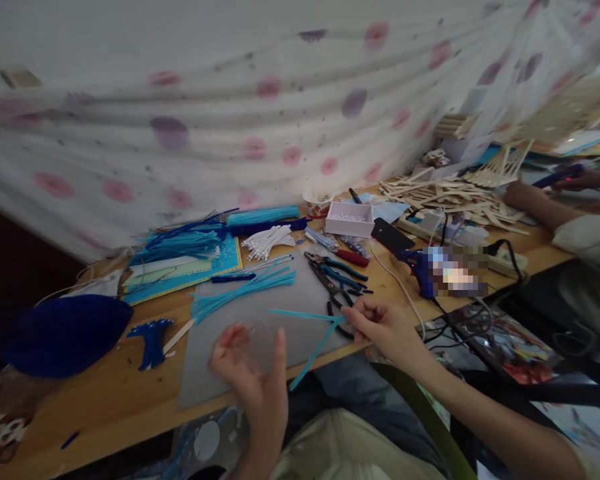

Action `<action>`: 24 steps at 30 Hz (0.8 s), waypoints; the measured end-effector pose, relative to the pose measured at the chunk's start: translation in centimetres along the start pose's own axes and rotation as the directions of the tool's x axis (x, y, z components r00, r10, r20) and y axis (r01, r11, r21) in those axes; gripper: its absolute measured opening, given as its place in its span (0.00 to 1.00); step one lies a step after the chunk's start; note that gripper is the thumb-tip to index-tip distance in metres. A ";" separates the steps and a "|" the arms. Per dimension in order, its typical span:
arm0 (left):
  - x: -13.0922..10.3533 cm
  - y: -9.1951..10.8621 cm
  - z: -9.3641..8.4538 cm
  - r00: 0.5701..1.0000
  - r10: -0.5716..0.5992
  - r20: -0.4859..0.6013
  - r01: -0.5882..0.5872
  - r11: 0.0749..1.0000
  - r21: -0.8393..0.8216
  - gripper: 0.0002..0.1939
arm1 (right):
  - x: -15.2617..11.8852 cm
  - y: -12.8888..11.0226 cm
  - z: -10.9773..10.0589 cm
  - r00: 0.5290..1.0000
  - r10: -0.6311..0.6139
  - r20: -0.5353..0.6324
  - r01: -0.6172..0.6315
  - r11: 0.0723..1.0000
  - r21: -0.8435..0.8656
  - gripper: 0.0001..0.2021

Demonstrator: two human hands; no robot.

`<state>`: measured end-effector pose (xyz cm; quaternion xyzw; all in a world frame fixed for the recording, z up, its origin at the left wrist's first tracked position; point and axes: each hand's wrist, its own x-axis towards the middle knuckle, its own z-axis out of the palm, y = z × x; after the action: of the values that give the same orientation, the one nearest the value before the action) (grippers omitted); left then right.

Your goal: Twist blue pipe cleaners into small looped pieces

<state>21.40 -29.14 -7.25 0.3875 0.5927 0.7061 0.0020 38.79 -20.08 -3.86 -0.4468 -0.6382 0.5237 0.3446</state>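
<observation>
Between the thumb and fingers of my right hand a light-blue pipe cleaner is pinched at its bend, its two arms spreading leftward and down toward the table edge. My left hand is raised over the grey mat, fingers curled loosely and thumb apart, with nothing in it. Beyond the hands, a bundle of light-blue pipe cleaners lies on the mat. Scissors and blue-handled pliers rest just past my right hand, which partly covers the scissors' handles.
White pipe cleaners, a white box and a black phone lie farther back. A blue glue gun with cables stands at right. Wooden sticks are heaped near another person's hand. A dark-blue bundle sits left.
</observation>
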 end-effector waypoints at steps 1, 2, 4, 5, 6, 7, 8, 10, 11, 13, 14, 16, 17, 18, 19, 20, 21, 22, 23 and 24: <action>0.3 0.2 -0.5 0.971 0.238 0.009 -0.237 0.962 0.135 0.29 | 0.3 0.1 0.0 1.000 0.017 -0.001 -0.017 1.000 0.009 0.21; 0.6 0.6 -0.8 0.885 0.451 0.116 -0.465 0.847 0.258 0.28 | 0.6 0.2 0.1 1.000 0.031 0.007 -0.031 0.999 0.017 0.21; 0.9 1.6 -0.8 0.654 0.592 0.471 -0.754 0.566 0.335 0.20 | 0.9 0.2 0.5 0.997 0.061 0.042 -0.062 0.997 0.043 0.21; 1.0 2.0 -0.5 0.586 0.564 0.581 -0.802 0.507 0.316 0.15 | 0.9 0.2 0.7 0.995 0.075 0.063 -0.079 0.995 0.058 0.21; 1.1 2.3 0.0 0.558 0.537 0.633 -0.815 0.496 0.298 0.11 | 0.9 0.2 1.0 0.993 0.087 0.075 -0.092 0.993 0.071 0.21; 1.2 2.5 0.5 0.543 0.524 0.656 -0.821 0.495 0.284 0.09 | 0.9 0.1 1.2 0.992 0.093 0.081 -0.099 0.992 0.080 0.21; 1.3 2.6 1.0 0.542 0.512 0.666 -0.817 0.505 0.277 0.08 | 0.8 0.1 1.4 0.992 0.093 0.081 -0.100 0.991 0.086 0.21; 1.5 2.5 1.7 0.533 0.499 0.684 -0.822 0.498 0.277 0.08 | 0.7 0.3 1.7 0.995 0.079 0.065 -0.085 0.992 0.095 0.20; 1.6 2.3 1.9 0.526 0.485 0.698 -0.825 0.490 0.282 0.09 | 0.7 0.4 1.8 0.997 0.065 0.050 -0.070 0.993 0.095 0.20; 1.7 1.9 2.2 0.511 0.453 0.731 -0.832 0.476 0.286 0.10 | 0.7 0.8 2.0 0.999 0.046 0.001 -0.046 0.995 0.094 0.19; 1.7 1.7 2.3 0.501 0.435 0.748 -0.834 0.473 0.284 0.11 | 0.8 1.0 2.1 0.998 0.047 -0.034 -0.044 0.994 0.098 0.19; 1.7 1.2 2.5 0.492 0.407 0.770 -0.834 0.475 0.282 0.14 | 1.1 1.5 2.4 0.992 0.067 -0.105 -0.054 0.992 0.114 0.18; 1.7 0.9 2.7 0.491 0.401 0.773 -0.834 0.473 0.284 0.14 | 1.2 1.7 2.5 0.987 0.078 -0.137 -0.061 0.990 0.125 0.18; 1.7 0.6 3.0 0.495 0.400 0.772 -0.834 0.467 0.293 0.15 | 1.4 1.9 2.8 0.983 0.088 -0.164 -0.066 0.989 0.133 0.18; 1.7 0.3 3.3 0.498 0.400 0.770 -0.836 0.457 0.303 0.15 | 1.5 2.1 3.0 0.978 0.092 -0.190 -0.066 0.988 0.139 0.17; 1.7 -0.1 3.6 0.500 0.407 0.764 -0.840 0.444 0.314 0.14 | 1.7 2.3 3.3 0.973 0.093 -0.213 -0.064 0.988 0.142 0.17; 1.7 -0.4 3.9 0.502 0.413 0.759 -0.843 0.428 0.325 0.14 | 1.8 2.5 3.6 0.967 0.093 -0.237 -0.060 0.988 0.146 0.17; 1.7 -0.8 4.2 0.503 0.424 0.753 -0.847 0.413 0.334 0.13 | 1.9 2.6 3.8 0.962 0.092 -0.259 -0.054 0.987 0.151 0.17; 1.8 -1.0 4.4 0.501 0.440 0.745 -0.853 0.398 0.339 0.13 | 2.0 2.8 4.1 0.957 0.090 -0.276 -0.048 0.987 0.156 0.17; 1.8 -1.3 4.6 0.495 0.462 0.736 -0.860 0.383 0.338 0.13 | 2.1 2.9 4.3 0.954 0.088 -0.288 -0.042 0.986 0.162 0.17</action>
<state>22.09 -24.12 -7.38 0.7484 0.5574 0.2337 -0.2733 34.74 -19.54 -7.64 -0.5123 -0.5225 0.5103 0.4518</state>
